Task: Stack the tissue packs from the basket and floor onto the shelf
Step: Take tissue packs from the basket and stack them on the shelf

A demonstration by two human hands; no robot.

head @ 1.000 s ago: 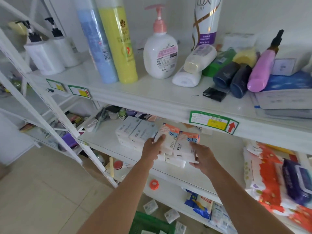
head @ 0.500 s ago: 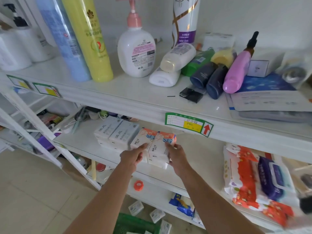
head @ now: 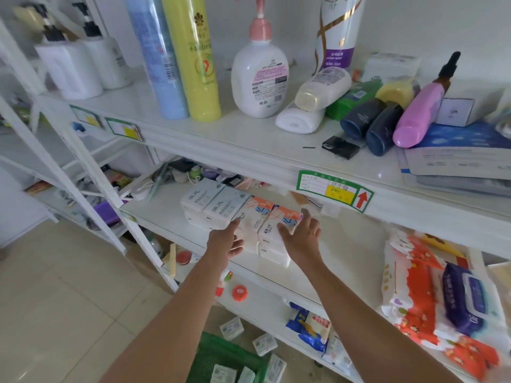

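Tissue packs [head: 257, 217], soft plastic-wrapped bricks w/ orange tops, sit stacked on mid shelf [head: 345, 244], touching pale-blue packs [head: 218, 203] w/ Chinese print. Left hand [head: 225, 241] & right hand [head: 300, 236] flank the orange stack, fingers straight & spread, gripping nothing; contact unclear. Small packs [head: 232, 328] lie on floor, others in green mesh basket [head: 213, 352]. Above: "LUX" tube [head: 337, 37], pink-pump bottle [head: 260, 81], green-edged price tag [head: 334, 190] w/ red arrow.

Bare shelf [head: 345, 244] lies between stacked tissue packs [head: 249, 217] and wipes [head: 431, 294].
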